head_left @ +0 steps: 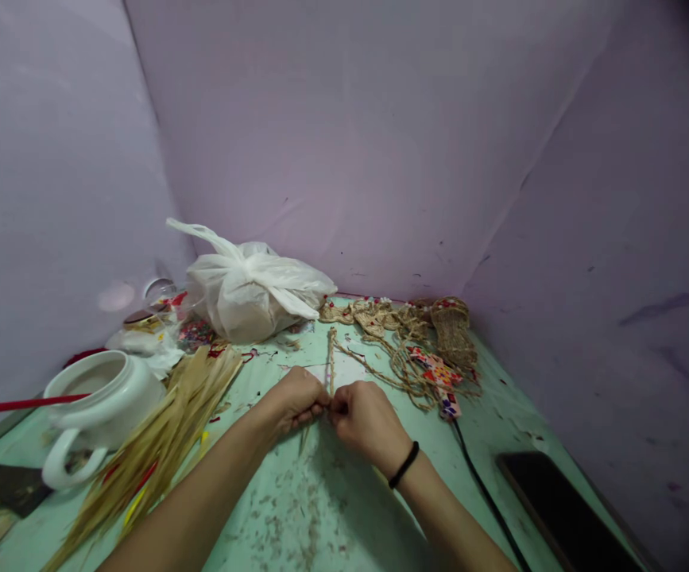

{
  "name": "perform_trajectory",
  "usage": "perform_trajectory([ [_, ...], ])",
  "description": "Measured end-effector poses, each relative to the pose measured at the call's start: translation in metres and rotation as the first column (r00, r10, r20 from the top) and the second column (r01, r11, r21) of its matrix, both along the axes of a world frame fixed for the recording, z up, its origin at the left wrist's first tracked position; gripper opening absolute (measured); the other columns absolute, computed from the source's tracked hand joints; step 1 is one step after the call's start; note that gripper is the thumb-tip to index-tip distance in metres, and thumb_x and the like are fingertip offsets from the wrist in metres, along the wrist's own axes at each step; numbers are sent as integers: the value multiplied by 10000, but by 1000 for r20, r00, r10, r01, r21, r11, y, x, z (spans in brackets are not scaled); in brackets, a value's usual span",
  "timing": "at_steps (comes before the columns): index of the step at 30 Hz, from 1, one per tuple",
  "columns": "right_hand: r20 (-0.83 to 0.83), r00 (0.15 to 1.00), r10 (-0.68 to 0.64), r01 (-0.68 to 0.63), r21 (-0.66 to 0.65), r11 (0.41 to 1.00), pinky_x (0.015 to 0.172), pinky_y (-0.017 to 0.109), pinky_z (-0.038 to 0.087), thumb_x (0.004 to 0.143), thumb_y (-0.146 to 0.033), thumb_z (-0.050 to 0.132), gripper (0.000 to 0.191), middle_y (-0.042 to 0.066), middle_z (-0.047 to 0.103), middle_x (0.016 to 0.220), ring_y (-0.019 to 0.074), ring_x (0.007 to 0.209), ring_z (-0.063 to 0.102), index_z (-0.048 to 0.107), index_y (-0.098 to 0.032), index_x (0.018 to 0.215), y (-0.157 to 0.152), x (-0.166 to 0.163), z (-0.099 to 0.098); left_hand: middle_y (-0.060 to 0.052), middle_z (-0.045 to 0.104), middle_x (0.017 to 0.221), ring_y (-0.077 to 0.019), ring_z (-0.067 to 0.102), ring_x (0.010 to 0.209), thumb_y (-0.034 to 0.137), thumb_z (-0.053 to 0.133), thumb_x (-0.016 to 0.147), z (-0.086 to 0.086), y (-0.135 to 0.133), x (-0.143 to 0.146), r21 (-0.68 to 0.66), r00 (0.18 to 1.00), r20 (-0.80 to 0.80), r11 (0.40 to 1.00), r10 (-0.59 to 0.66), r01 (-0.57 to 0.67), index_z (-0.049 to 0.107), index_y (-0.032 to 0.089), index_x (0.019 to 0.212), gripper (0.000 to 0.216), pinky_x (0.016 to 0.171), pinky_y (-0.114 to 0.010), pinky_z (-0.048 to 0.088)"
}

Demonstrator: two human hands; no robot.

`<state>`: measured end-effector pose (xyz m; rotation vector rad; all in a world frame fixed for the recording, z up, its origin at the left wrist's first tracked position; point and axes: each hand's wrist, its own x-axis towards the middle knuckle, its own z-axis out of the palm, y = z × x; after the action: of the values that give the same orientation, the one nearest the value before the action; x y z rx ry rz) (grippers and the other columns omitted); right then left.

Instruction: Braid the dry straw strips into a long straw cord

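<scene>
A braided straw-coloured cord (331, 357) runs away from me along the green tabletop, its near end between my hands. My left hand (297, 401) is closed, with its fingertips pinching the cord. Close against it, my right hand (368, 421) also pinches at the cord's near end; a black band circles that wrist. Their fingertips nearly touch. Short loose strands poke out below the left hand. From the far end of the braid a thin twine (368, 365) trails right to a tangled heap of twine (409, 369).
At left stand a white pot (135, 397) with a red stick and dry leaf strips (189, 405). A knotted white plastic bag (249, 290) sits at the back. To the right are a twine roll (454, 334), a floral-patterned piece (436, 369), a black cable (481, 477) and a dark phone (559, 508).
</scene>
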<state>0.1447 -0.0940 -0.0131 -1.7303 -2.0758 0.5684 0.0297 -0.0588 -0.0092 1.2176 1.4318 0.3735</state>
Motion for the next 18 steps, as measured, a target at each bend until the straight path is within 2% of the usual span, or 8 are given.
perform_trajectory([
  [3, -100, 995, 22, -31, -95, 995, 456, 233, 233, 579, -190, 550, 114, 40, 591, 501, 111, 462, 444, 649, -165, 527, 6, 9, -1, 61, 314, 289, -37, 234, 254, 131, 495, 477, -3, 3, -5, 42, 997, 70, 999, -29, 26, 375, 155, 399, 145, 294, -187, 120],
  [5, -257, 963, -77, 37, -155, 987, 448, 223, 250, 595, -247, 560, 135, 22, 557, 476, 101, 453, 432, 618, -154, 517, 12, 16, -4, 62, 326, 297, -36, 229, 246, 154, 503, 491, -6, 6, -7, 30, 990, 125, 998, -66, 62, 383, 157, 407, 146, 287, -189, 107],
  [8, -539, 791, -288, 154, -279, 948, 454, 207, 301, 617, -238, 528, 125, 9, 543, 501, 91, 463, 448, 562, -144, 541, 19, 17, -9, 64, 339, 315, -32, 219, 241, 188, 515, 504, -11, 9, -11, 19, 977, 185, 994, -106, 104, 403, 156, 423, 142, 282, -190, 88],
  [10, -657, 662, -362, 62, -433, 899, 453, 205, 325, 621, -218, 502, 114, 1, 527, 494, 87, 452, 455, 516, -147, 532, 19, 12, -12, 67, 332, 317, -32, 215, 242, 190, 506, 503, -14, 10, -11, 35, 974, 189, 992, -122, 117, 405, 157, 425, 132, 283, -189, 84],
  [11, -682, 623, -382, -3, -490, 871, 436, 203, 319, 622, -209, 487, 118, -8, 507, 468, 82, 426, 440, 494, -151, 520, 18, 8, -14, 67, 325, 314, -33, 214, 243, 187, 497, 501, -15, 11, -12, 44, 975, 180, 991, -130, 124, 404, 158, 420, 126, 283, -190, 84],
  [13, -682, 616, -394, -58, -538, 841, 381, 196, 255, 618, -189, 464, 137, -36, 435, 391, 62, 349, 358, 457, -158, 485, 16, 1, -16, 63, 327, 311, -40, 221, 245, 179, 479, 495, -15, 11, -12, 56, 975, 159, 988, -152, 145, 423, 154, 420, 96, 283, -192, 93],
  [16, -624, 686, -375, 30, -490, 871, 357, 207, 122, 583, -152, 467, 172, -74, 308, 320, 33, 304, 205, 411, -162, 421, 16, -2, -22, 48, 370, 324, -48, 244, 251, 181, 479, 498, -13, 12, -15, 53, 973, 83, 976, -214, 210, 484, 137, 443, 71, 291, -195, 123],
  [18, -610, 707, -356, 51, -459, 887, 371, 217, 91, 556, -138, 472, 184, -81, 273, 317, 27, 316, 176, 390, -163, 393, 17, 0, -25, 40, 382, 325, -52, 259, 264, 192, 490, 510, -9, 12, -16, 53, 967, -29, 965, -254, 255, 522, 125, 461, 89, 308, -195, 155],
])
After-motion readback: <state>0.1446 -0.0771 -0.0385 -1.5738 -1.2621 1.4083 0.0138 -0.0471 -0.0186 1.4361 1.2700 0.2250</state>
